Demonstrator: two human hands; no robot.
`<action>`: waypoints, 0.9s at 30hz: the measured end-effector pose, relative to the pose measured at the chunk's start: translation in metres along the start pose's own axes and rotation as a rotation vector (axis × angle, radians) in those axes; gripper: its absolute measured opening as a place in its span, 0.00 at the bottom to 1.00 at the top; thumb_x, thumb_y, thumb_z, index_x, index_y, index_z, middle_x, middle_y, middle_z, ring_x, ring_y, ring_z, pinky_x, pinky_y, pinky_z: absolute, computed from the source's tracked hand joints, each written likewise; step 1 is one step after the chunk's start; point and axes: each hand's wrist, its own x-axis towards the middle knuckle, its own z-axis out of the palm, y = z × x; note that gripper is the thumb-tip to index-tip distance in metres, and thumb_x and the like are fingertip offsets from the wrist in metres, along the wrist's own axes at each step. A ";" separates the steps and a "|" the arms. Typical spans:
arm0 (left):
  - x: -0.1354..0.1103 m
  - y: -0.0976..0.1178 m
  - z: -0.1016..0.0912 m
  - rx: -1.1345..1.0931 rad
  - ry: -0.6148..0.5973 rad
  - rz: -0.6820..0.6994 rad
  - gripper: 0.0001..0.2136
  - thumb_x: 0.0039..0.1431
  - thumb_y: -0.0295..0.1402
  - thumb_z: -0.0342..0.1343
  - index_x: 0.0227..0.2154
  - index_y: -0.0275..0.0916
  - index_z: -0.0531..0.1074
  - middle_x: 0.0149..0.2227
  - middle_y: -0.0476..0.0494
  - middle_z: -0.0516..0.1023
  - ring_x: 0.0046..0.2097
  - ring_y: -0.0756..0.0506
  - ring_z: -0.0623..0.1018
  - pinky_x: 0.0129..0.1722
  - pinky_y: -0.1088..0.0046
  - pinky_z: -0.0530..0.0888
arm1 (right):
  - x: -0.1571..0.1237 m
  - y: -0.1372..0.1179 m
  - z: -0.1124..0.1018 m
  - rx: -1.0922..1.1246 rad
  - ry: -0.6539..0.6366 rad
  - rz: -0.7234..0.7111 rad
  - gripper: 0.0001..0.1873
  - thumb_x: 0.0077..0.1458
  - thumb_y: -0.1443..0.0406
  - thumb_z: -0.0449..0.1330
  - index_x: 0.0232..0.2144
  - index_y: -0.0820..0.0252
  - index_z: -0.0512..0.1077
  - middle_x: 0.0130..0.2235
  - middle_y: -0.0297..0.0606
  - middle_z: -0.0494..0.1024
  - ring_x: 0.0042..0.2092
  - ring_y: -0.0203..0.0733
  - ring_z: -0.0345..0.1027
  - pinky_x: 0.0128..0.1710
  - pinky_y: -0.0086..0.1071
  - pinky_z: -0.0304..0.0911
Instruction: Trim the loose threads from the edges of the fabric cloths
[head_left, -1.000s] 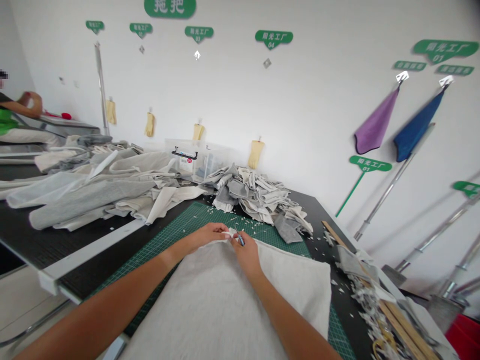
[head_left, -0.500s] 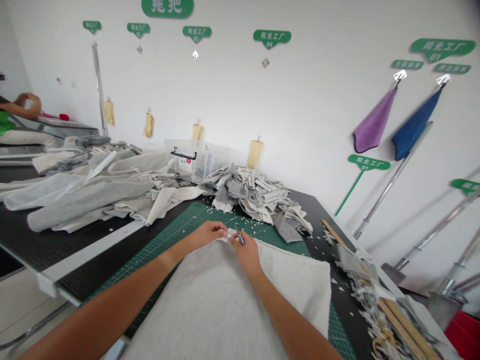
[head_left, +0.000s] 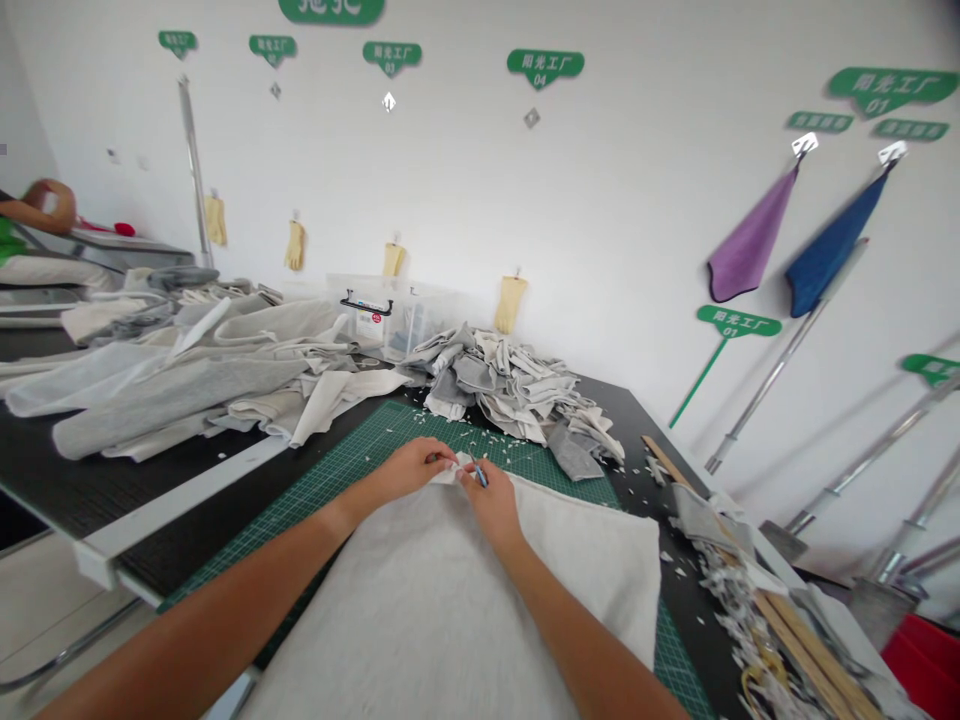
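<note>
A large light-grey cloth (head_left: 420, 590) lies over the green cutting mat (head_left: 330, 490) and toward me. My left hand (head_left: 416, 467) pinches the cloth's far edge between thumb and fingers. Right beside it, my right hand (head_left: 491, 500) is closed round a small tool with a blue handle (head_left: 480, 476), perhaps a seam ripper or thread snips; its exact kind is too small to tell. The fingertips of both hands meet at a gathered bit of the cloth's edge. The tool's tip is hard to make out.
Beyond the mat sits a heap of grey cloth pieces (head_left: 510, 385); longer cloths (head_left: 187, 385) pile up at left. A clear plastic box (head_left: 375, 315) stands behind. Wooden strips (head_left: 802, 640) and scraps (head_left: 739, 600) lie at right. A person (head_left: 45, 235) is at far left.
The view has tilted down very slightly. Both hands stay at the same spot on the cloth's edge, with only a small shift of the fingers and the blue-handled tool.
</note>
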 end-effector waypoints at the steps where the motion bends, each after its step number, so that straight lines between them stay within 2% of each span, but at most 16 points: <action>1: 0.000 -0.001 0.000 -0.012 -0.015 -0.005 0.12 0.61 0.38 0.55 0.39 0.39 0.81 0.40 0.43 0.81 0.40 0.45 0.75 0.42 0.71 0.68 | 0.000 0.000 0.000 -0.002 0.000 0.000 0.14 0.57 0.54 0.58 0.33 0.57 0.75 0.26 0.30 0.71 0.28 0.37 0.60 0.29 0.28 0.49; 8: 0.003 -0.003 0.001 -0.298 -0.047 -0.108 0.17 0.59 0.46 0.58 0.38 0.35 0.77 0.33 0.46 0.78 0.34 0.48 0.73 0.34 0.75 0.65 | 0.000 0.002 0.001 0.002 0.009 0.008 0.14 0.57 0.54 0.57 0.34 0.57 0.75 0.25 0.29 0.69 0.28 0.37 0.59 0.28 0.29 0.49; 12: 0.003 0.001 0.001 -0.398 -0.049 -0.153 0.18 0.57 0.47 0.60 0.38 0.35 0.76 0.33 0.47 0.77 0.33 0.49 0.72 0.34 0.75 0.64 | 0.000 0.001 0.000 0.007 0.012 0.009 0.14 0.56 0.53 0.57 0.33 0.57 0.75 0.25 0.29 0.69 0.28 0.37 0.59 0.28 0.29 0.48; 18: 0.001 0.005 0.001 -0.428 -0.035 -0.199 0.19 0.54 0.49 0.62 0.37 0.35 0.77 0.31 0.47 0.77 0.32 0.49 0.72 0.32 0.76 0.64 | 0.000 0.000 0.001 0.008 0.006 0.002 0.13 0.56 0.54 0.58 0.33 0.56 0.74 0.26 0.30 0.70 0.29 0.37 0.60 0.29 0.29 0.49; 23: 0.002 0.003 0.002 -0.406 -0.005 -0.164 0.19 0.56 0.48 0.61 0.38 0.34 0.79 0.36 0.44 0.79 0.37 0.47 0.74 0.37 0.74 0.68 | -0.001 -0.003 0.000 0.049 -0.022 -0.023 0.14 0.59 0.53 0.56 0.32 0.56 0.73 0.28 0.30 0.72 0.31 0.37 0.61 0.32 0.28 0.50; 27: 0.003 0.000 0.005 -0.389 0.014 -0.146 0.21 0.57 0.49 0.59 0.39 0.34 0.79 0.34 0.43 0.79 0.35 0.47 0.75 0.36 0.73 0.69 | -0.003 -0.008 -0.002 0.123 -0.063 -0.030 0.17 0.62 0.51 0.53 0.32 0.56 0.71 0.29 0.29 0.71 0.32 0.37 0.62 0.32 0.28 0.51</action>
